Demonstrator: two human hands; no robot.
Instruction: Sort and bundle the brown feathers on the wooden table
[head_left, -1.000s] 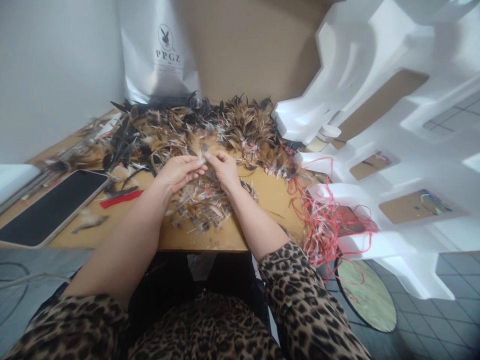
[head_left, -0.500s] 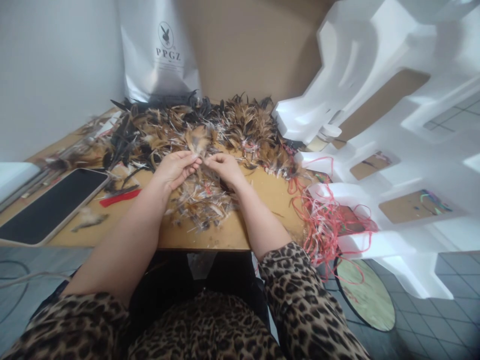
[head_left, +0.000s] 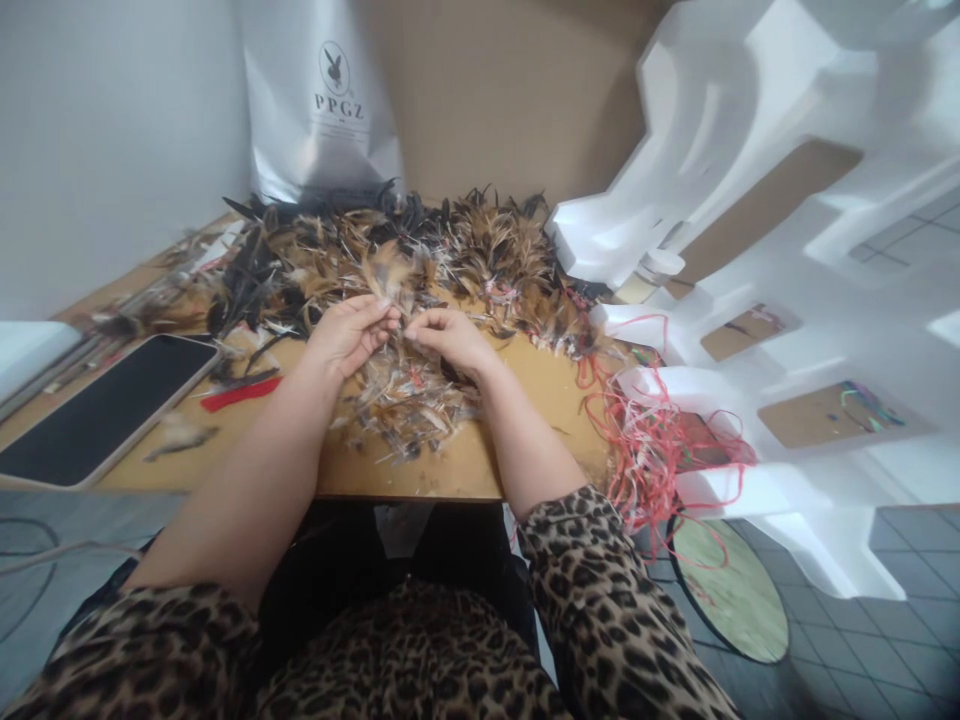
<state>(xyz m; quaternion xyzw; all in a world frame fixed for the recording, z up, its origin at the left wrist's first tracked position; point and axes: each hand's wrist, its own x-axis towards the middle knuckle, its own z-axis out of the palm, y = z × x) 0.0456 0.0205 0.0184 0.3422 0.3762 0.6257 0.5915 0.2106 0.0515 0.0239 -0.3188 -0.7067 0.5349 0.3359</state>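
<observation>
Between thumb and fingers, my left hand point(head_left: 354, 335) pinches a brown and grey feather point(head_left: 391, 272), its fluffy end pointing up and away from me. My right hand point(head_left: 447, 338) is just beside it with thumb and forefinger pressed together near the feather's lower end. Whether those fingertips hold a bit of it is too small to make out. Under my hands lies a loose heap of stripped feather bits point(head_left: 409, 415). Behind them spreads a large pile of brown and black feathers point(head_left: 480, 235) across the wooden table point(head_left: 544, 400).
On the left lie a phone point(head_left: 105, 410), a red strip point(head_left: 241, 393) and a tuft of fluff point(head_left: 178, 437). Tangled red string point(head_left: 652, 450) hangs over the right edge beside white foam packing point(head_left: 750, 200). A silver bag point(head_left: 322, 120) stands at the back.
My right hand has drawn slightly away from the left, and the gap between the fingertips is a little wider. The feather in my left hand has shifted slightly up and left.
</observation>
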